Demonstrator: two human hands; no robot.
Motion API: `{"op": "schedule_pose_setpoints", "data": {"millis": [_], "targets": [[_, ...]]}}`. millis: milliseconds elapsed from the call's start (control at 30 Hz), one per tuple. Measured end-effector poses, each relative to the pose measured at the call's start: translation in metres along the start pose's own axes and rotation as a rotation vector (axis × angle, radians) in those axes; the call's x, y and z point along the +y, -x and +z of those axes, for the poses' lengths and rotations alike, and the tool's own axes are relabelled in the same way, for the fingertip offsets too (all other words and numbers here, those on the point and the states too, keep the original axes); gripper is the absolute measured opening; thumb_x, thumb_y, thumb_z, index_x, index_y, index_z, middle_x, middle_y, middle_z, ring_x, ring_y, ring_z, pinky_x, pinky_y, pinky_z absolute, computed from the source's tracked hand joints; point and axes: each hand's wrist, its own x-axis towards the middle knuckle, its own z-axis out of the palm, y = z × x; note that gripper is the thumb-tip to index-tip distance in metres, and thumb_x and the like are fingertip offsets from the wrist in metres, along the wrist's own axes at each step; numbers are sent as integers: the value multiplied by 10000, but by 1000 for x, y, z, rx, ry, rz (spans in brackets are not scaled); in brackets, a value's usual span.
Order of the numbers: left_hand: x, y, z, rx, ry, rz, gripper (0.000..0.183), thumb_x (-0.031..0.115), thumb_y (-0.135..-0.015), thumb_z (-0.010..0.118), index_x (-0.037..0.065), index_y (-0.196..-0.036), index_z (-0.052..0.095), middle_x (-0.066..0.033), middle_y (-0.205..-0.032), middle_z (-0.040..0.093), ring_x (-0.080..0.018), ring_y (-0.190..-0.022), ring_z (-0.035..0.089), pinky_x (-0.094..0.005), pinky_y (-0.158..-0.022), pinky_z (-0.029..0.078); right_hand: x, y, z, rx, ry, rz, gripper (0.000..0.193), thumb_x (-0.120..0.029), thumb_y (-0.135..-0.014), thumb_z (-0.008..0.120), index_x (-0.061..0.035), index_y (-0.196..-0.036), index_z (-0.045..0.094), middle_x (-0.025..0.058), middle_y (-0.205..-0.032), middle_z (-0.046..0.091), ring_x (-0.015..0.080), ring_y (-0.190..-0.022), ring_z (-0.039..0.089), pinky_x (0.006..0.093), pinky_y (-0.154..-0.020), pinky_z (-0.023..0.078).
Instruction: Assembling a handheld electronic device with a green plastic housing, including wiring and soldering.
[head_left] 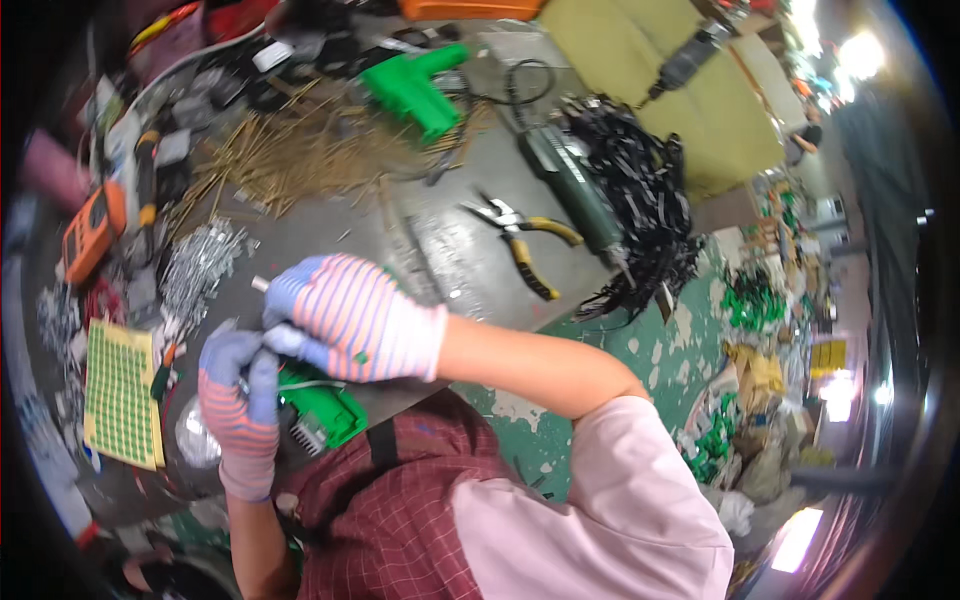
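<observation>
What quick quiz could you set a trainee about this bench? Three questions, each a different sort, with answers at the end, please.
1. Which of these is nearest the left hand?
A) the orange meter
B) the green casing
C) the black cables

2. True or false: in the picture, the pliers lie farther right than the right hand.

3. Fill in the blank: both hands wear striped ____.

Key:
1. B
2. True
3. gloves
</observation>
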Motion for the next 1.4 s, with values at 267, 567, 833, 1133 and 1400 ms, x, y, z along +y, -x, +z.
{"op": "schedule_pose_setpoints", "data": {"millis": [267,567,833,1133,1400], "targets": [[6,-2,-6,-171,-111,79,193,10,-856,605,23,-1048,588,-156,-1060,614,-335,-1012,586,-467,-1004,436,-1,30,-34,203,18,64,312,-313,-867,665,-63,-1051,637,140,-919,663,360,-909,636,437,-828,492],[4,34,-47,-295,-646,203,722,464,-845,698,29,-1381,488,-180,-1358,522,-380,-1210,507,-478,-1025,386,61,231,-254,593,1249,1368,599,-532,-818,695,-145,-1265,602,157,-1216,634,357,-1127,604,456,-956,476],[-24,40,-58,-188,-688,228,727,547,-804,701,47,-1309,548,-164,-1266,562,-370,-1136,526,-486,-974,404,85,263,-263,770,1184,856,231,-195,-893,659,-75,-1087,619,173,-973,708,375,-905,671,444,-817,527],[-9,35,-67,-214,-544,168,635,463,-868,660,46,-1329,532,-167,-1310,554,-375,-1206,508,-482,-1034,388,85,244,-251,335,1347,1285,594,-501,-845,684,-93,-1262,574,210,-1249,620,395,-1064,633,446,-923,508],[75,34,-52,-271,134,334,308,332,-867,687,85,-1050,654,-86,-1020,667,-311,-958,625,-467,-910,482,64,293,-302,971,535,904,381,-374,-907,692,-26,-1059,662,40,-894,669,147,-795,613,316,-747,507]]}}
